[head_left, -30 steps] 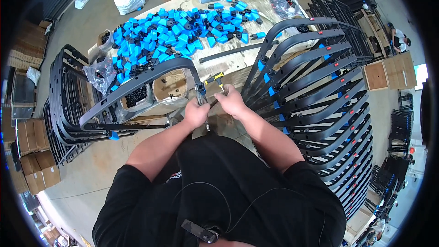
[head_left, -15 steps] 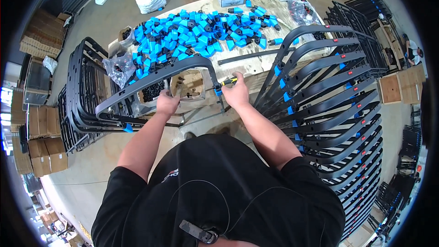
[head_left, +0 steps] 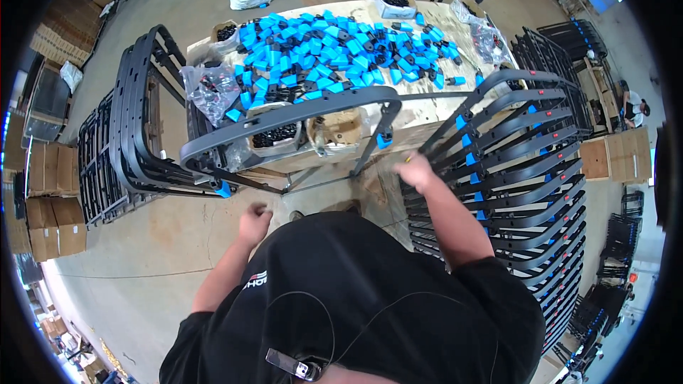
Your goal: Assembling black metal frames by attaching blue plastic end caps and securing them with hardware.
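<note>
A black curved metal frame point(head_left: 284, 117) with blue end caps point(head_left: 384, 141) leans against the near edge of a wooden table point(head_left: 420, 117). My right hand point(head_left: 416, 172) is closed just right of the frame's capped leg, and a bit of a yellow tool point(head_left: 408, 158) shows at its fingers. My left hand point(head_left: 254, 223) hangs lower, off the frame, with its fingers curled and nothing seen in it. Several blue and black plastic pieces point(head_left: 334, 46) cover the tabletop.
A tall stack of black frames point(head_left: 519, 178) stands close on my right, another stack point(head_left: 131, 128) on my left. Open boxes of black parts point(head_left: 274, 135) and clear bags point(head_left: 210, 89) sit at the table's near edge. Cardboard cartons point(head_left: 50, 220) line the left floor. A person point(head_left: 633, 107) is far right.
My left hand has let go of the frame and dropped down toward my body. My right hand has moved right and lower, away from the frame's top bar.
</note>
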Available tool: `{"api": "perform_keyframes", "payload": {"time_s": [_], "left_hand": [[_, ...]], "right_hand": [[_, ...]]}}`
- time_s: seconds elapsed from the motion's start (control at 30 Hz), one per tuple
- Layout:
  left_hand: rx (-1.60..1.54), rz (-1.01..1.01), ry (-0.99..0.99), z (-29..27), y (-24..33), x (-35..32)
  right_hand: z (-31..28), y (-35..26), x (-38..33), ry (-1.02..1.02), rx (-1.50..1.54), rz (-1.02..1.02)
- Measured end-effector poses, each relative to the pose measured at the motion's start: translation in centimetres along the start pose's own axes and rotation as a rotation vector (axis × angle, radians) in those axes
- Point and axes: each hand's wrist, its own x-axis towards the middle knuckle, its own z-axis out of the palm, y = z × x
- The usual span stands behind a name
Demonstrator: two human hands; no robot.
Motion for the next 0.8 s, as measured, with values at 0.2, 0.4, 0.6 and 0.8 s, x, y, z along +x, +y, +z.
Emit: {"api": "perform_keyframes", "payload": {"time_s": [0.2, 0.4, 0.6, 0.8], "left_hand": [[0.216, -0.081, -0.039, -4.4, -14.5, -2.1], [0.103, -0.141, -0.082, -6.3, -13.0, -2.7], [-0.200, -0.098, 0.023, -8.2, -10.7, 0.5], [-0.251, 0.288, 0.198, -9.8, -2.8, 3.8]], "right_hand": [[6.0, -15.0, -3.4, -0.254, 0.506, 0.041], [8.3, -19.1, -1.1, 0.156, 0.136, 0.054], [9.9, -7.3, -2.6, 0.492, 0.088, -0.178], [7.3, -5.0, -3.3, 0.552, 0.103, -0.028]]}}
